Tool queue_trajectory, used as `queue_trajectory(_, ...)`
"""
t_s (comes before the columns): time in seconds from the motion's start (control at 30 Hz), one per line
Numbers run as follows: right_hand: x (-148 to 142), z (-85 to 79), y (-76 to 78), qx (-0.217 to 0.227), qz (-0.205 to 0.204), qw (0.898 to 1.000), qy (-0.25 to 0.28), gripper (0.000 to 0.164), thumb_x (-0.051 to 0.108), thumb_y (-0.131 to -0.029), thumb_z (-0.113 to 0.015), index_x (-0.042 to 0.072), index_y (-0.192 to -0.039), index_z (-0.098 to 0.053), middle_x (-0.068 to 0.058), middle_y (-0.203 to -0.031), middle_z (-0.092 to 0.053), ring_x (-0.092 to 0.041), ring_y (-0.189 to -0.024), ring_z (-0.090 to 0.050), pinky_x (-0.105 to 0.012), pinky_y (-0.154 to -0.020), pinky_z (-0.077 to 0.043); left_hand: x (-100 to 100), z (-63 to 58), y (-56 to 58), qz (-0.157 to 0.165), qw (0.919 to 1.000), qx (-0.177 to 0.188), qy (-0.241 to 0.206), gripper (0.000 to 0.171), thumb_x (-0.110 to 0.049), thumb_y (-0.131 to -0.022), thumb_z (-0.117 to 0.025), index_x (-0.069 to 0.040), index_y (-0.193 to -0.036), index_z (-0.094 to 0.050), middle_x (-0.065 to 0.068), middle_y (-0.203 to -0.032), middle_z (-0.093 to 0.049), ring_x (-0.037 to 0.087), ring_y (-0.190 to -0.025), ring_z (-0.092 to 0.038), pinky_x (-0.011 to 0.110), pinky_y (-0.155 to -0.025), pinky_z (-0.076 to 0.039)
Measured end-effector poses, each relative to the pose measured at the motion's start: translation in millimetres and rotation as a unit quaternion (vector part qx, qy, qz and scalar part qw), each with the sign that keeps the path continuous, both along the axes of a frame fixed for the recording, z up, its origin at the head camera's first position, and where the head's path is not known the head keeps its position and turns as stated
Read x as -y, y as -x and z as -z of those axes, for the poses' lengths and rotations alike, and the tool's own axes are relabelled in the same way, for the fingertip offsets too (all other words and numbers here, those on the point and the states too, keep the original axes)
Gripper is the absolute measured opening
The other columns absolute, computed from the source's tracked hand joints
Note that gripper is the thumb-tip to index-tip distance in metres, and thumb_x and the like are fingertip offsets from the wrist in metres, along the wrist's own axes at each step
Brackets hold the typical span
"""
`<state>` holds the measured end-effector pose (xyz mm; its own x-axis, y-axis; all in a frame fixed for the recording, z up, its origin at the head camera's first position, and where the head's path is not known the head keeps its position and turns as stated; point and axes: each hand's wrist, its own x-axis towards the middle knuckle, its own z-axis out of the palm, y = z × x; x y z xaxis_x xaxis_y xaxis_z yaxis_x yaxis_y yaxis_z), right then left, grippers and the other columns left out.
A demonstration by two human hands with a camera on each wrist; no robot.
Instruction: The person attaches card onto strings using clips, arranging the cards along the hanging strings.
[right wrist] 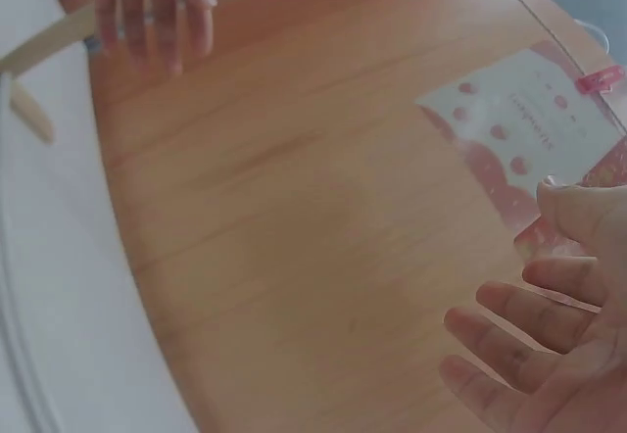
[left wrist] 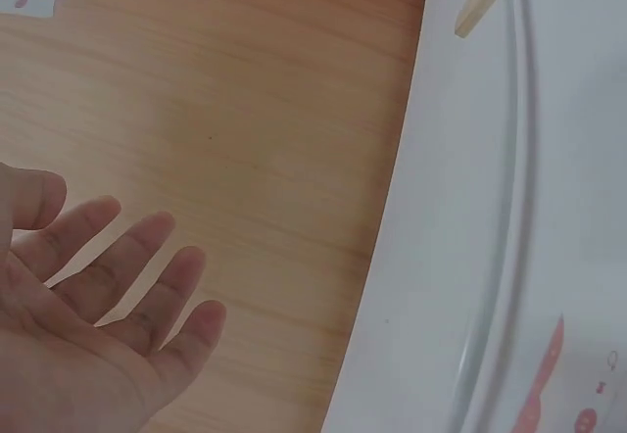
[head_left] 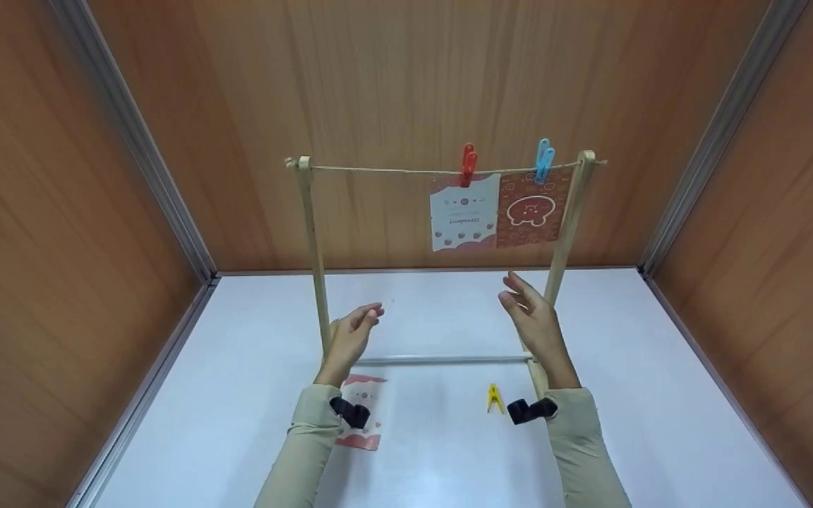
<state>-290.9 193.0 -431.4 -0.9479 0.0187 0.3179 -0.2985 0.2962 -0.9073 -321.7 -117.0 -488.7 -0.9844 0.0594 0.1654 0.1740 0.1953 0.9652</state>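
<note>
Both hands hover over the table inside a wooden frame with a string across its top. My left hand (head_left: 351, 339) is beside the left post, fingers loosely bent and holding nothing. Near the right post my right hand (head_left: 535, 326) is raised, its fingers apart and likewise holding nothing. From the string (head_left: 385, 170) hang a strawberry-print card (head_left: 464, 219) under a red clothespin (head_left: 468, 166) and a dark red card (head_left: 530, 212) under a blue clothespin (head_left: 543, 162). A pink-and-white card (head_left: 360, 441) lies partly hidden beneath the left forearm. A yellow clothespin (head_left: 495, 398) rests on the table.
The frame's left post (head_left: 315, 247) and right post (head_left: 570, 219) stand upright, joined low down by a pale rod (head_left: 442, 360). Wood-grain panels (head_left: 406, 85) enclose the white table (head_left: 442, 466) at the back and both sides.
</note>
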Motion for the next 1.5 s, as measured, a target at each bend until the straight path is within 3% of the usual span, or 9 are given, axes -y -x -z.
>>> queue_trajectory(0.43, -2, 49.2, -8.6, 0.080, 0.012, 0.997, -0.003, 0.053, 0.029, -0.098, -0.056, 0.007, -0.144, -0.042, -0.016, -0.144, -0.048, -0.032, -0.128, -0.050, -0.044, -0.109, -0.038, 26, 48.4, -16.2, -0.022, 0.9982, 0.056, -0.002, 0.042, -0.026, -0.103, -0.043, 0.004, -0.133, -0.051, 0.025, -0.133, -0.055, 0.041, -0.127, -0.047, 0.054, -0.109, -0.033)
queue_trajectory(0.67, -2, 76.8, -14.3, 0.106, 0.026, 0.994, -0.009, 0.054, 0.031, -0.097, -0.057, 0.005, -0.143, -0.043, -0.017, -0.141, -0.050, -0.033, -0.123, -0.052, -0.046, -0.105, -0.041, 33, 67.8, -26.6, -0.002, 0.9970, 0.073, -0.024, 0.048, -0.026, -0.104, -0.042, 0.007, -0.138, -0.043, 0.028, -0.142, -0.044, 0.043, -0.136, -0.036, 0.054, -0.108, -0.035)
queue_trajectory(0.9, 1, 102.1, -18.5, 0.111, 0.041, 0.992, -0.031, 0.050, 0.025, -0.096, -0.060, 0.001, -0.138, -0.049, -0.020, -0.132, -0.057, -0.035, -0.115, -0.057, -0.045, -0.097, -0.047, 38, 83.8, -29.3, -0.007, 0.9966, 0.081, 0.009, 0.046, -0.023, -0.103, -0.044, 0.009, -0.136, -0.044, 0.029, -0.142, -0.044, 0.044, -0.122, -0.052, 0.053, -0.107, -0.037)
queue_trajectory(1.2, -2, 133.6, -25.2, 0.141, 0.044, 0.987, -0.056, 0.050, 0.028, -0.095, -0.061, -0.002, -0.135, -0.051, -0.021, -0.126, -0.060, -0.034, -0.110, -0.060, -0.041, -0.088, -0.051, 42, 94.5, -33.0, -0.036, 0.9911, 0.113, 0.061, 0.041, -0.023, -0.101, -0.049, 0.002, -0.133, -0.051, 0.024, -0.140, -0.048, 0.043, -0.132, -0.042, 0.054, -0.108, -0.035)
queue_trajectory(1.5, -5, 152.3, -28.8, 0.164, 0.057, 0.981, -0.085, 0.052, 0.026, -0.093, -0.064, -0.007, -0.131, -0.052, -0.022, -0.114, -0.064, -0.035, -0.102, -0.064, -0.038, -0.081, -0.052, 44, 101.1, -32.1, -0.010, 0.9875, 0.096, 0.125, 0.045, -0.015, -0.098, -0.052, 0.004, -0.138, -0.043, 0.030, -0.142, -0.041, 0.049, -0.131, -0.040, 0.057, -0.104, -0.038)
